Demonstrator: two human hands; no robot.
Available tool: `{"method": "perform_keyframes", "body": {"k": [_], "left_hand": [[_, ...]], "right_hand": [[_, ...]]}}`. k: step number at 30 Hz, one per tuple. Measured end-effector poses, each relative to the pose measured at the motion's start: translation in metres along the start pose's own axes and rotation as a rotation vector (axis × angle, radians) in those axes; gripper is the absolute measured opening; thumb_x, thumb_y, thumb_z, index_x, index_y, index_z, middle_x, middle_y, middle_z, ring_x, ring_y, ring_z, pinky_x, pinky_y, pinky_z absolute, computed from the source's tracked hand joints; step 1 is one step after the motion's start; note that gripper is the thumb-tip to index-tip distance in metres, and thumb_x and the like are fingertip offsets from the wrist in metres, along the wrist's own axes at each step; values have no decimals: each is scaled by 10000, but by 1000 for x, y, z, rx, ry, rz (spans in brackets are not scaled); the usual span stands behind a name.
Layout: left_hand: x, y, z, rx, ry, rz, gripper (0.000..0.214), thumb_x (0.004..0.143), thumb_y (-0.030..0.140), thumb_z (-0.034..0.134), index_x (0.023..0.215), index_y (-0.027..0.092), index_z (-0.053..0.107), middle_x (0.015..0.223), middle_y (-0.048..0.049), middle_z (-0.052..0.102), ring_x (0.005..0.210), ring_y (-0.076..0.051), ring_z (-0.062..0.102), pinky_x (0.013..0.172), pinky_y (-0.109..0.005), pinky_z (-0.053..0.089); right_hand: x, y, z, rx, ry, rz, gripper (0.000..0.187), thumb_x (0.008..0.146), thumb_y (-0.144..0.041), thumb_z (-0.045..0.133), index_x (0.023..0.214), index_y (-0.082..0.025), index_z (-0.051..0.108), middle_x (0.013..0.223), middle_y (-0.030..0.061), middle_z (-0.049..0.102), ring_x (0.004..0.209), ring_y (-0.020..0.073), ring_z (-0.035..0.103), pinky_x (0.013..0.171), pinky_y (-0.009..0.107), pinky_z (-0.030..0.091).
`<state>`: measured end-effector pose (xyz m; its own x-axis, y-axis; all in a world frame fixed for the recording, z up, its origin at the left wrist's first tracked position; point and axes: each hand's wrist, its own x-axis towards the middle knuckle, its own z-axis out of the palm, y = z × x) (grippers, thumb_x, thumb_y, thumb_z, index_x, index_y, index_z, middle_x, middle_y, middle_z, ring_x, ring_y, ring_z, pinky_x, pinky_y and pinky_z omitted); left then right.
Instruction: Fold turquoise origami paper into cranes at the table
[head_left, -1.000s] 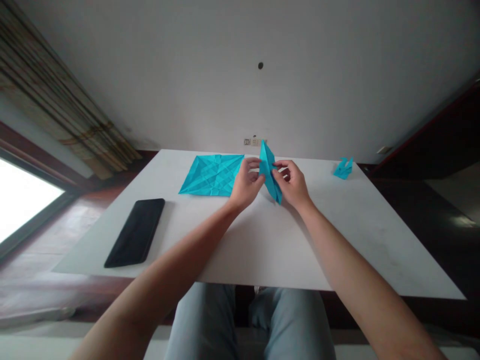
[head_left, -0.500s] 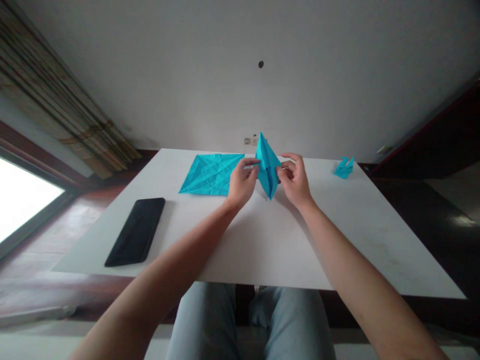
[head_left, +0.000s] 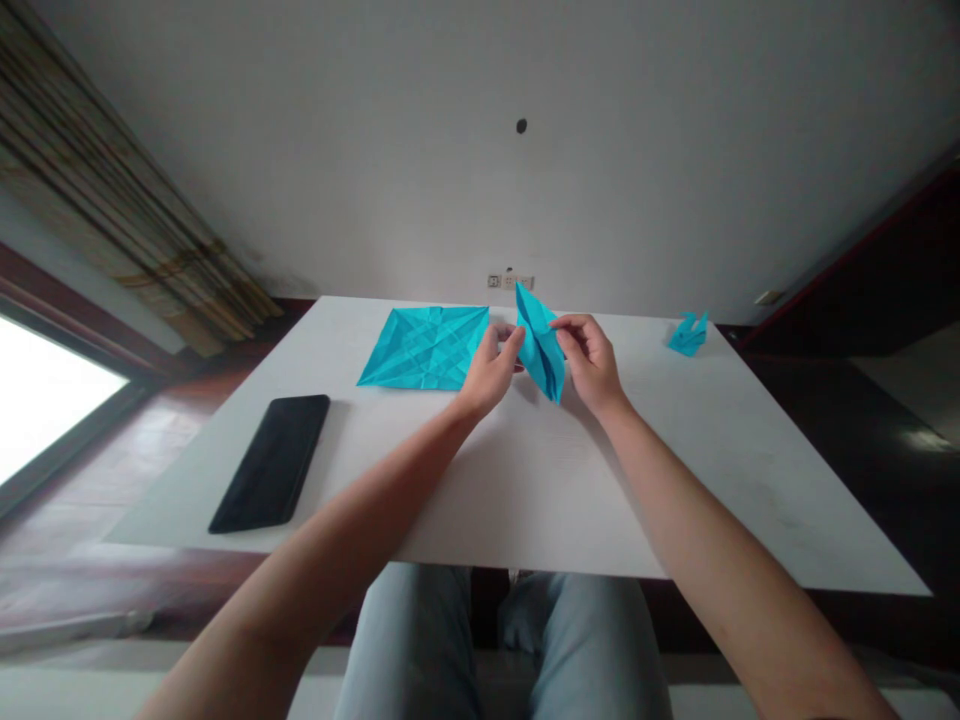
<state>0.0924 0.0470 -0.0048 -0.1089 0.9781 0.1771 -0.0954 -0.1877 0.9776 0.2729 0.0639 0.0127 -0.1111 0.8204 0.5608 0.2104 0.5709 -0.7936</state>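
Note:
Between my hands, above the table, is a piece of blue folded origami paper, shaped like a pointed diamond and tilted, with a fold standing partly apart. My left hand pinches its left edge between thumb and fingers. On the other side, my right hand has thumb and index finger closed on its right edge. Just behind my left hand lies a flat blue paper sheet covered in creases.
A black phone or tablet lies at the left of the white table. Near the far right corner sits a small blue origami figure. A wall with sockets rises behind the table.
The folded paper has turned, its lower tip swinging right and its top dropping a little. My right-hand fingers have shifted their pinch higher, and my left hand has moved slightly right.

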Motion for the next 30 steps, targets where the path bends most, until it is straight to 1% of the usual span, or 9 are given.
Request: {"method": "perform_keyframes", "body": {"k": [2,5,8,13,19,22,24,27,30], "left_hand": [[0,-2,0,11,3,12,242,1082,341,796,1171,224,604,1203,-28,694,794,-82,680,735,-229,613],[-2,-4,-1,45,-11,47,444,916,216,904,1221,236,582,1266,-26,662,747,-56,644,692,-213,574],[-4,-8,-2,69,-34,49,544,841,184,917,1249,242,562,1221,-25,668,787,-91,674,687,-226,567],[-4,-11,-3,177,24,135,380,897,166,844,1178,234,597,1095,-14,698,787,-115,637,755,-260,563],[-2,-9,-4,399,141,225,215,960,141,794,1047,226,617,1134,-38,682,774,-133,640,783,-316,578],[0,-6,-7,401,177,274,173,993,132,763,1009,229,620,1146,-50,645,848,-149,661,780,-299,593],[0,-4,-8,395,211,331,184,987,113,760,992,232,620,1183,-64,622,959,-171,675,809,-292,607],[-2,0,-9,409,229,412,204,978,106,768,965,238,614,1194,-66,606,1061,-189,669,842,-289,609],[-5,4,-8,382,175,435,187,996,121,757,968,237,613,1168,-54,612,993,-171,679,826,-284,605]], "right_hand": [[1,1,1,12,-12,25,417,1059,-724,657,1158,-323,716,956,37,712,814,235,643,727,390,590],[0,1,1,14,-30,29,427,1062,-729,652,1170,-320,708,967,36,712,823,231,652,732,388,593],[-1,1,1,27,-55,-10,371,1080,-666,671,1169,-311,728,1019,43,744,847,224,671,743,380,591],[-4,2,1,9,-117,-63,361,1107,-639,668,1187,-295,745,1128,60,802,885,227,713,779,393,596],[-4,-4,0,-77,-141,-80,448,1114,-722,617,1184,-300,751,1161,79,816,913,250,727,819,428,621],[-3,-5,-1,-114,-123,-129,399,1147,-660,585,1164,-296,747,1146,83,802,912,245,716,819,422,617],[-2,0,-1,-155,-87,-141,357,1155,-614,585,1162,-293,740,1175,92,779,923,241,705,803,413,613],[-2,15,0,-220,-40,-97,372,1065,-645,725,1187,-295,708,1262,108,722,959,250,693,778,415,626],[-5,30,3,-246,-27,-57,538,900,-649,901,1232,-298,665,1292,111,685,1025,279,704,821,453,657]]}}
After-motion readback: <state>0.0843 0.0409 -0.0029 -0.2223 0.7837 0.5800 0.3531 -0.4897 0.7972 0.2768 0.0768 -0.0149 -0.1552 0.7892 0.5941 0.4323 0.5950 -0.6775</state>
